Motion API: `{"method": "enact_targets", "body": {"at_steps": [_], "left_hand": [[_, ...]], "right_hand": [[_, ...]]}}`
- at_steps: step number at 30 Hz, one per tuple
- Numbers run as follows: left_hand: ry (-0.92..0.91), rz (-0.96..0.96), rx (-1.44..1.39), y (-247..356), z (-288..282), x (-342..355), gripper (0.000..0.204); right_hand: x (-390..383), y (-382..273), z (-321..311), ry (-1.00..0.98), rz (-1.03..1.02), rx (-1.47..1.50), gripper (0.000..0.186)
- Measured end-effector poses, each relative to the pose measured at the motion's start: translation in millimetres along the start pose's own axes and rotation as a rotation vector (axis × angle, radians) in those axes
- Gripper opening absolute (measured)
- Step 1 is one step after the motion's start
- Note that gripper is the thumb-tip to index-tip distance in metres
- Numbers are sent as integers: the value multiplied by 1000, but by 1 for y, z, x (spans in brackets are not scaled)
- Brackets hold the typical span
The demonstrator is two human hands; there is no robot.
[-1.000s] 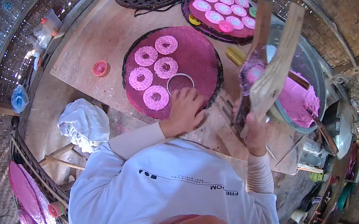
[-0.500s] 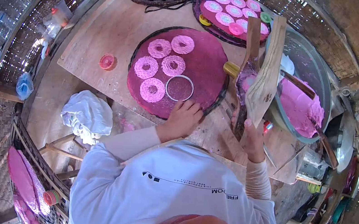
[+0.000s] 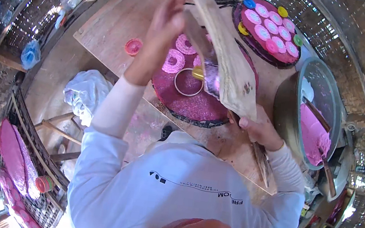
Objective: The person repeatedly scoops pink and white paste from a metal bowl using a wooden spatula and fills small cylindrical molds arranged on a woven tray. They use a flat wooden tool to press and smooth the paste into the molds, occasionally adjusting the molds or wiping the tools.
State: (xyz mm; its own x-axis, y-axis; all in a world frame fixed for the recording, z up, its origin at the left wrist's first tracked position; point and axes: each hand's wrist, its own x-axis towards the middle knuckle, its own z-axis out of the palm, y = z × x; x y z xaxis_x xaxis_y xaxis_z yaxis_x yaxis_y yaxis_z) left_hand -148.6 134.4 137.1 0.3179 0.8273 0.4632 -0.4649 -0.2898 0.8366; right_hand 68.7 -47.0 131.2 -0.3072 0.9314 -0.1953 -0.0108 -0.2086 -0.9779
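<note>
My right hand (image 3: 262, 129) grips the lower end of a wooden lever press (image 3: 233, 70), two long boards with a brass-coloured cylinder (image 3: 198, 73) between them. The press slants over a round tray (image 3: 183, 107) with a dark pink surface. My left hand (image 3: 159, 29) is raised by the upper end of the boards, its fingers smeared by motion. Lacy pink dough rings (image 3: 173, 61) lie on the tray, some hidden behind the press. Near them, on the tray's near part, lies a thin metal ring (image 3: 187, 94), just below the cylinder.
At the right stands a deep basin (image 3: 287, 96) with pink dough (image 3: 313, 132) and wooden-handled tools. Farther back, another round tray (image 3: 288, 58) holds several patterned discs and coloured cups. A small red cup (image 3: 133, 47) sits left of the tray; a white plastic bag (image 3: 86, 93) lies nearer.
My left hand has left the metal ring and risen to the upper end of the press. The press has swung left and tilted over the tray in my right hand.
</note>
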Motion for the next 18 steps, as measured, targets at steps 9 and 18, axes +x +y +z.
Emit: {"method": "enact_targets", "body": {"at_steps": [9,18], "left_hand": [[-396,54,-1131,-36,-56,31,78],[-197,-113,-1227,-87,-81,0,40]], "right_hand": [[65,-47,-25,-219,418,-84,56],[106,-8,-34,-225,657,-126,55]]}}
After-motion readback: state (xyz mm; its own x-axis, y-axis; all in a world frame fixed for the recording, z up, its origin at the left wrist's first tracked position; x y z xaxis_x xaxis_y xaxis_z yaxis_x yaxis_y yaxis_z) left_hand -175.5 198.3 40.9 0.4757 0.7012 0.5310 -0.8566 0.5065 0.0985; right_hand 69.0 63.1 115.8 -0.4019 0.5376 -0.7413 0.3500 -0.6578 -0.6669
